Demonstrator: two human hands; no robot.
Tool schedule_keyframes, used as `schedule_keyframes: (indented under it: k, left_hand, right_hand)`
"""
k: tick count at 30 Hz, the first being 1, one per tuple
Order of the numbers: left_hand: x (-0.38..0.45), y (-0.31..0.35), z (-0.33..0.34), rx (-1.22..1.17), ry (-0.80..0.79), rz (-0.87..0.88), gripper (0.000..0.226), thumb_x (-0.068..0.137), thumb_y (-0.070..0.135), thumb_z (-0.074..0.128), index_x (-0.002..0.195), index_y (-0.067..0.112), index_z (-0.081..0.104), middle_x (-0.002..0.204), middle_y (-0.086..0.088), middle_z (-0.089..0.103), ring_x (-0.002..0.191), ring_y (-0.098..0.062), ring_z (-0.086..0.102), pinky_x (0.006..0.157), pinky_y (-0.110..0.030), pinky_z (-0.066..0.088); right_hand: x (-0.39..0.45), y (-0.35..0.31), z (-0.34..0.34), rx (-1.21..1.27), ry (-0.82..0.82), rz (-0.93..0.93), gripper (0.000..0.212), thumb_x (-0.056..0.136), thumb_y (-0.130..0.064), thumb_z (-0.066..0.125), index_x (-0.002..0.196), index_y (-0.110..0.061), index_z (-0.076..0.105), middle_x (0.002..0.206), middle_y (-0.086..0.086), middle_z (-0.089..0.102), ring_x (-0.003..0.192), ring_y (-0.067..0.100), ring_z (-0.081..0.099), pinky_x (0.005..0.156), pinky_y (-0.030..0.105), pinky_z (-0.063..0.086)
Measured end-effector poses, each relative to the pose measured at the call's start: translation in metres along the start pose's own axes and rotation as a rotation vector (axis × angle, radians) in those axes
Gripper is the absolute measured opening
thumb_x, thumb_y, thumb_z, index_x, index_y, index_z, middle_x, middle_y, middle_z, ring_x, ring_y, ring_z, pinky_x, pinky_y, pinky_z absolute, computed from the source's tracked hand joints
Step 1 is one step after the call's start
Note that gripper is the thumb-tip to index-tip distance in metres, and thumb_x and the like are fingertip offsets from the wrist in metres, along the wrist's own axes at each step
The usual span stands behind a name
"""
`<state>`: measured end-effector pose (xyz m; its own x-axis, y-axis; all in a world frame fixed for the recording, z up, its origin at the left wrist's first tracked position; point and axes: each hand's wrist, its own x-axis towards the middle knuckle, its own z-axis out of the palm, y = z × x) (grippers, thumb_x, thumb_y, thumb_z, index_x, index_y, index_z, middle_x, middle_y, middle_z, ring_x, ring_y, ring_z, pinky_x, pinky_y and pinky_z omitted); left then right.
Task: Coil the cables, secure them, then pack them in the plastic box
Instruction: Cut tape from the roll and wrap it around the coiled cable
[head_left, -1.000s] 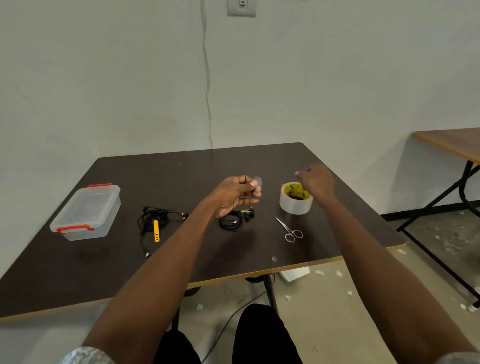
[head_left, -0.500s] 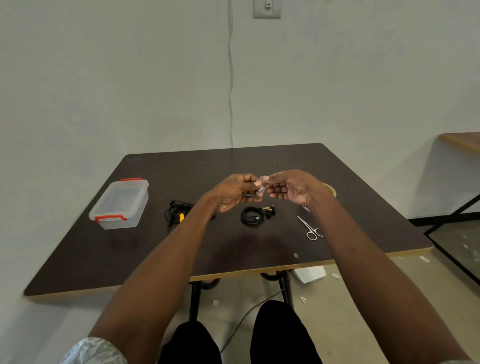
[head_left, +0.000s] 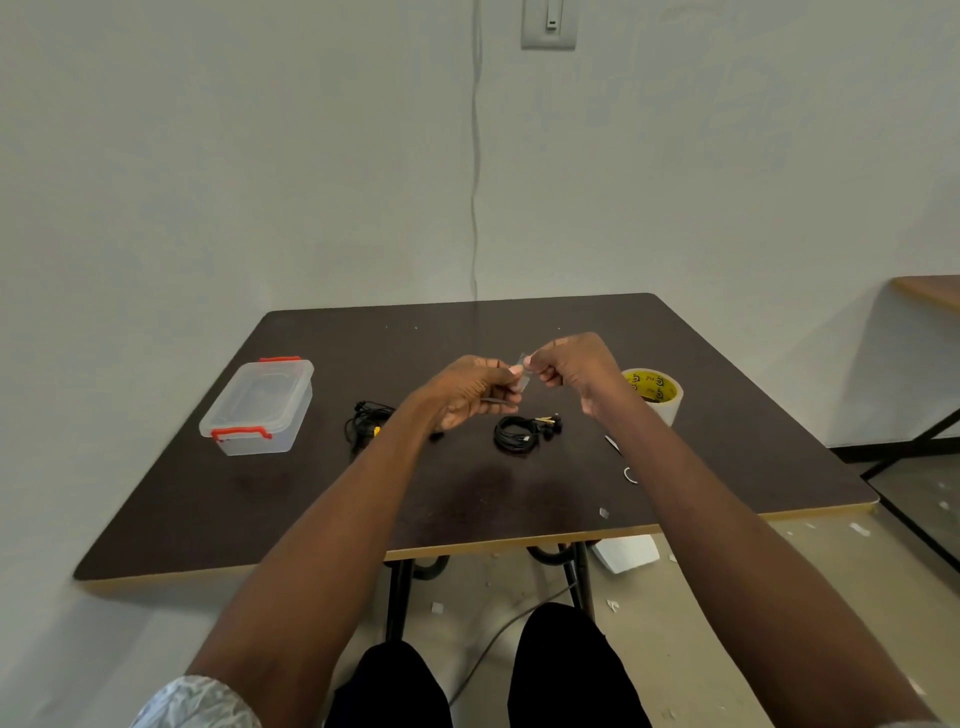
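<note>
Clear tape strip (head_left: 522, 371) sits pinched between both hands above the dark desk (head_left: 467, 499). Left hand (head_left: 470, 389) curls around the strip's lower end and also grips a thin dark cable (head_left: 494, 401); right hand (head_left: 571, 366) pinches the upper end. Below the hands a coiled black cable (head_left: 517, 434) lies on the desk. Left of that coil lies another black bundle (head_left: 366, 421), and further left stands the closed plastic box (head_left: 260, 405). Right of the coil: the tape roll (head_left: 655, 392).
</note>
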<state>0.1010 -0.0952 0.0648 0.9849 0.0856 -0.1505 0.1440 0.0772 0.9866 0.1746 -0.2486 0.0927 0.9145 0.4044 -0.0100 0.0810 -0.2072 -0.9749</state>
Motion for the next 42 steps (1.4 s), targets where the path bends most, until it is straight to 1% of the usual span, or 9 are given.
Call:
schedule_keyframes:
  k: [7,10,13,17,21,28,32,36,42]
  left_hand:
    - [0.003,-0.008,-0.003,-0.07,0.2,0.003,0.02,0.084,0.017,0.073,0.088,0.0,0.063,0.076,-0.01,0.062,0.069,-0.018,0.062,0.08,-0.038,0.059]
    - [0.005,-0.018,-0.008,0.092,0.39,-0.025,0.019,0.085,0.018,0.072,0.088,0.002,0.061,0.074,-0.01,0.059,0.062,-0.015,0.057,0.063,-0.029,0.058]
    - [0.009,-0.027,-0.005,0.291,0.451,-0.132,0.019,0.084,0.015,0.072,0.09,0.002,0.06,0.071,-0.01,0.054,0.056,-0.015,0.051,0.048,-0.025,0.047]
    - [0.017,-0.035,0.009,0.515,0.474,-0.23,0.034,0.074,0.029,0.08,0.085,0.002,0.063,0.073,-0.01,0.061,0.062,-0.022,0.057,0.06,-0.03,0.052]
    - [0.02,-0.041,0.017,0.676,0.52,-0.251,0.054,0.065,0.037,0.085,0.097,0.001,0.063,0.094,-0.014,0.068,0.086,-0.029,0.067,0.077,-0.037,0.058]
    - [0.027,-0.05,0.025,0.79,0.625,-0.235,0.041,0.074,0.024,0.08,0.106,0.002,0.065,0.111,-0.014,0.068,0.103,-0.031,0.064,0.076,-0.031,0.048]
    - [0.03,-0.05,0.025,0.701,0.581,-0.185,0.027,0.077,0.019,0.074,0.096,0.002,0.066,0.097,-0.011,0.069,0.09,-0.028,0.064,0.07,-0.03,0.047]
    - [0.023,-0.031,0.016,0.338,0.463,-0.038,0.018,0.072,-0.001,0.075,0.074,0.009,0.06,0.073,-0.01,0.063,0.071,-0.022,0.06,0.062,-0.028,0.047]
    - [-0.001,0.004,0.001,0.041,0.209,0.051,0.017,0.082,-0.009,0.066,0.097,-0.003,0.06,0.083,-0.019,0.069,0.071,-0.023,0.069,0.076,-0.032,0.059]
  right_hand:
    - [-0.006,0.0,0.0,-0.022,0.166,-0.16,0.017,0.082,-0.005,0.068,0.066,-0.011,0.07,0.06,0.001,0.06,0.056,0.009,0.049,0.057,0.023,0.041]
    - [-0.004,0.005,-0.007,0.009,0.132,-0.135,0.018,0.082,-0.008,0.072,0.065,-0.014,0.068,0.062,0.004,0.061,0.057,0.012,0.05,0.062,0.026,0.044]
    - [-0.003,0.02,-0.008,0.009,0.068,-0.065,0.011,0.081,-0.008,0.074,0.071,-0.008,0.07,0.062,0.006,0.062,0.058,0.013,0.052,0.063,0.026,0.047]
    - [-0.006,0.039,-0.007,0.002,-0.024,-0.031,0.005,0.08,-0.007,0.076,0.078,-0.004,0.072,0.062,0.004,0.064,0.058,0.011,0.054,0.06,0.022,0.048]
    - [-0.004,0.047,-0.009,0.007,-0.048,-0.043,0.007,0.079,-0.007,0.076,0.081,0.0,0.073,0.064,0.005,0.064,0.059,0.011,0.053,0.061,0.022,0.048]
    - [0.001,0.048,-0.016,0.008,-0.04,-0.075,0.011,0.08,-0.009,0.075,0.086,0.0,0.073,0.069,0.006,0.067,0.066,0.013,0.056,0.068,0.026,0.05]
    - [0.001,0.049,-0.018,0.016,-0.043,-0.078,0.011,0.08,-0.009,0.075,0.086,0.0,0.073,0.069,0.005,0.066,0.065,0.013,0.056,0.068,0.027,0.049]
    - [0.002,0.042,-0.022,0.056,-0.064,-0.113,0.008,0.081,-0.007,0.074,0.083,0.0,0.071,0.067,0.006,0.063,0.063,0.013,0.053,0.068,0.027,0.046]
    - [0.004,0.016,-0.027,0.143,-0.164,-0.172,0.004,0.081,-0.006,0.073,0.08,-0.005,0.071,0.074,0.01,0.062,0.072,0.017,0.052,0.075,0.031,0.044]
